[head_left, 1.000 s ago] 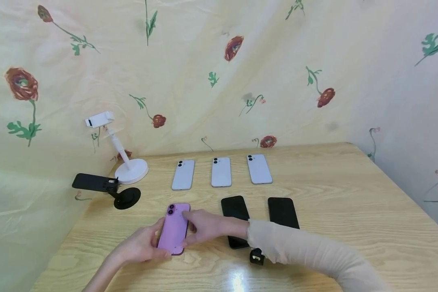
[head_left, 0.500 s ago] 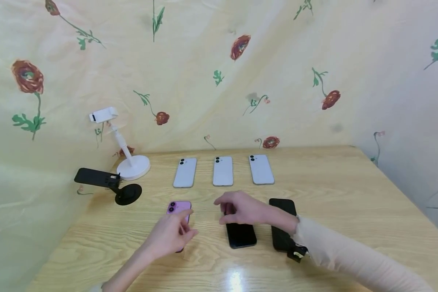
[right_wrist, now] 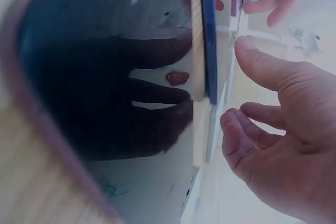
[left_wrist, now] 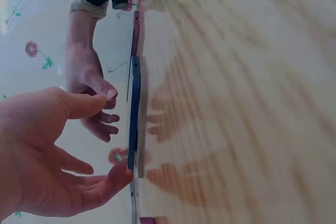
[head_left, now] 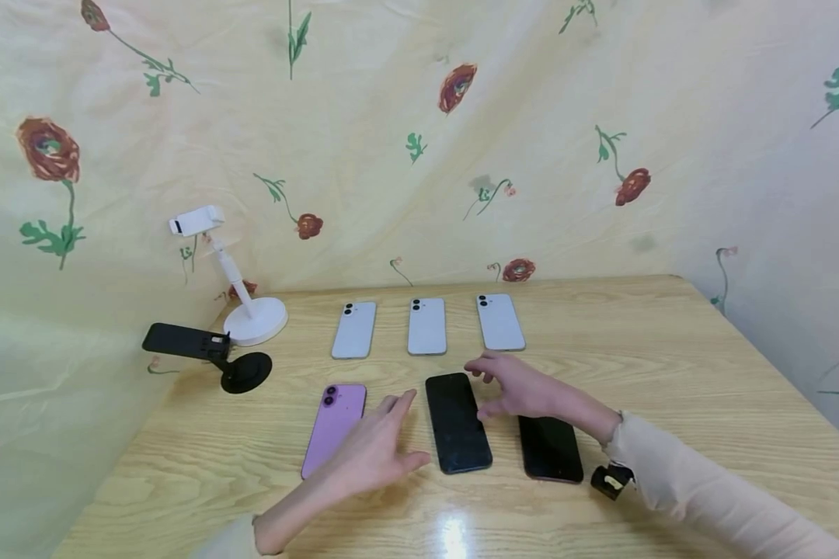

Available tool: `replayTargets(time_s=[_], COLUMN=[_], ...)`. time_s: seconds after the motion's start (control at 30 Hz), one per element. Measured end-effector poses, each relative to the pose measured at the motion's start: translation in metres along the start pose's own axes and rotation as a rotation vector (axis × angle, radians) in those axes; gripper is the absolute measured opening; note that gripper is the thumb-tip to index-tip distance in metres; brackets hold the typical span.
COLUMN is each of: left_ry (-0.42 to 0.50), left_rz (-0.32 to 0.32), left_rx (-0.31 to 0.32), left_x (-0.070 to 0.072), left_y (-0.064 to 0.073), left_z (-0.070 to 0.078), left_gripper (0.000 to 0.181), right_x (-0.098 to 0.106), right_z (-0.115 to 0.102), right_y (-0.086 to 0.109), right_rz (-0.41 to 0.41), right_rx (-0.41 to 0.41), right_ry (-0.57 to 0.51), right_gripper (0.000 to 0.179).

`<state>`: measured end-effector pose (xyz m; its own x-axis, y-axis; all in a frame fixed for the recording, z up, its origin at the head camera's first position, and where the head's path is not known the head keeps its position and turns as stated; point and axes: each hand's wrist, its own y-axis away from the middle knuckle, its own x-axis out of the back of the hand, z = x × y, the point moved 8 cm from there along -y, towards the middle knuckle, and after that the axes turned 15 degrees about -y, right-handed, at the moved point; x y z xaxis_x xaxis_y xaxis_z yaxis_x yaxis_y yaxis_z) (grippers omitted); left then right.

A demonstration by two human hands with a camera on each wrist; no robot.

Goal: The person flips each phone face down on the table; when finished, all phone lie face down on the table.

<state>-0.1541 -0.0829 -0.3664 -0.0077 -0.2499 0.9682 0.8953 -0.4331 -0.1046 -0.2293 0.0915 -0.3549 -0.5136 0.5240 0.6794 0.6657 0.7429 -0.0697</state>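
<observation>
While the left hand [head_left: 374,456], fingers spread and holding nothing, is between the purple phone [head_left: 332,428] toward the left edge of the table [head_left: 678,365] and the middle black phone [head_left: 457,427], the right hand [head_left: 520,388], loosely parted and also empty, is near that black phone's right side, and three white phones [head_left: 427,330] lie near the far edge

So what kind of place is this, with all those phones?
Probably a tabletop work corner indoors, though I can't tell what building. There's a wooden table against a flowery backdrop, six phones in two rows, plus a white stand and a black stand.
</observation>
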Motion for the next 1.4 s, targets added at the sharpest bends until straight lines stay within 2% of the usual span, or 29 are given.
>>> replayTargets(time_s=[0.23,0.37,0.53,0.67,0.83,1.07,1.4], left_ry=[0.017,-0.02,-0.088,-0.073,-0.033,-0.025,0.01], left_rz=[-0.044,-0.083,-0.1,-0.116,-0.14,-0.16,-0.157], left_rx=[-0.009,-0.031,-0.042,-0.033,-0.02,-0.043,-0.033], left_x=[-0.013,-0.023,-0.032,-0.037,-0.04,-0.043,-0.039], left_y=[-0.008,-0.013,-0.02,-0.024,-0.027,-0.029,-0.032], left_z=[0.012,0.022,0.028,0.03,0.03,0.033,0.037], left_gripper=[0.099,0.106,0.112,0.115,0.114,0.102,0.095], right_x=[-0.001,-0.005,-0.008,-0.01,-0.012,-0.012,-0.011], right_z=[0.013,0.017,0.019,0.022,0.024,0.027,0.025], right_y=[0.002,0.002,-0.001,-0.004,-0.006,-0.007,-0.008], right_rz=[-0.051,-0.092,-0.139,-0.163,-0.168,-0.168,-0.152], right_rx=[-0.066,-0.123,-0.159,-0.176,-0.166,-0.152,-0.038], right_ry=[0.02,0.04,0.053,0.065,0.085,0.105,0.09], right_gripper=[0.082,0.094,0.106,0.112,0.111,0.111,0.111])
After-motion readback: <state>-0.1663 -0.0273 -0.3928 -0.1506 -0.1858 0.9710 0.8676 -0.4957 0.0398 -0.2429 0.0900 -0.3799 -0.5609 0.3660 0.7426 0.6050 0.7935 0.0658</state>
